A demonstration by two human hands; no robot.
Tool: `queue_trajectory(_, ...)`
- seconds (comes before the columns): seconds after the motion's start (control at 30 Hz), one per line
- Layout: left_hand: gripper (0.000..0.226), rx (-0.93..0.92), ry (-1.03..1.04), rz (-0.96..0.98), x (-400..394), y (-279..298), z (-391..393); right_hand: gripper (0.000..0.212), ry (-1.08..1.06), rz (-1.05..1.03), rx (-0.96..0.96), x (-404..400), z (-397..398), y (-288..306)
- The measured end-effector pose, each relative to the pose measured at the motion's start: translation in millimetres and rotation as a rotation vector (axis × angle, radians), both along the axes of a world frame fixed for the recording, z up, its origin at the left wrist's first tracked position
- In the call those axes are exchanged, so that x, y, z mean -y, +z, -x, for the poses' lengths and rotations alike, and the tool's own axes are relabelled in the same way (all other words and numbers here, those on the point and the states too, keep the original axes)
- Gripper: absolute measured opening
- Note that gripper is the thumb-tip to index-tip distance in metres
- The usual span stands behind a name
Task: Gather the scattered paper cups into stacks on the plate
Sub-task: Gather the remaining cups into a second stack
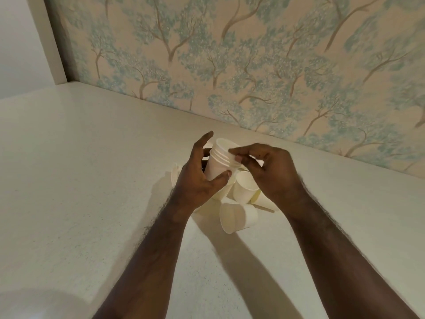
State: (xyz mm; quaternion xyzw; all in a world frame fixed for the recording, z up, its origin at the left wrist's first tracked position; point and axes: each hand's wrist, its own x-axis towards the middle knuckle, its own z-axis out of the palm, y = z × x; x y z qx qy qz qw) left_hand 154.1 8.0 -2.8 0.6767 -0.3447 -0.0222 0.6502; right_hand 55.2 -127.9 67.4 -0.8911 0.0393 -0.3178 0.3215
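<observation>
Two hands point(197, 178) point(269, 171) grip one cup stack point(218, 164); loose cups point(239, 217) below

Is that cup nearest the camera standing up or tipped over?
Tipped over: the nearest cup lies on its side on the counter, mouth facing left.

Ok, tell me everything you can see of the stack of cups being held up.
The nested stack of white paper cups is several plain cups, their rolled rims banded near the top, mouth up and tilted slightly away. It is held above the loose cups on the pale counter. The left hand grips its lower body, thumb in front; the right hand pinches the rims with its fingers. The exact count is unclear.
</observation>
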Motion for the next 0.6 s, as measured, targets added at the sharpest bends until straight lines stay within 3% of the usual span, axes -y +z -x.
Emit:
queue_trajectory(0.07, 0.090, 0.008, 0.007, 0.001, 0, 1, 0, 0.022, -0.020, 0.000, 0.000, 3, 0, -6)
queue_trajectory(0.17, 0.082, 0.011, 0.061, 0.009, -4, 3, -3, 0.029, -0.240, 0.143, -0.062, 27, 2, -19)
queue_trajectory(0.27, 0.078, -0.009, 0.077, 0.040, -7, 2, -8, 0.043, -0.392, 0.454, -0.529, 44, 7, -44)
queue_trajectory(0.33, 0.078, -0.016, 0.079, 0.033, -7, 2, -9, 0.035, -0.385, 0.550, -0.672, 44, 9, -64)
queue_trajectory(0.43, 0.078, -0.017, 0.077, 0.019, -5, 0, -9, 0.012, -0.393, 0.558, -0.495, 47, 9, -74)
queue_trajectory(0.6, 0.078, -0.018, 0.090, 0.007, -6, -1, -10, 0.007, -0.481, 0.536, -0.236, 52, 8, -52)
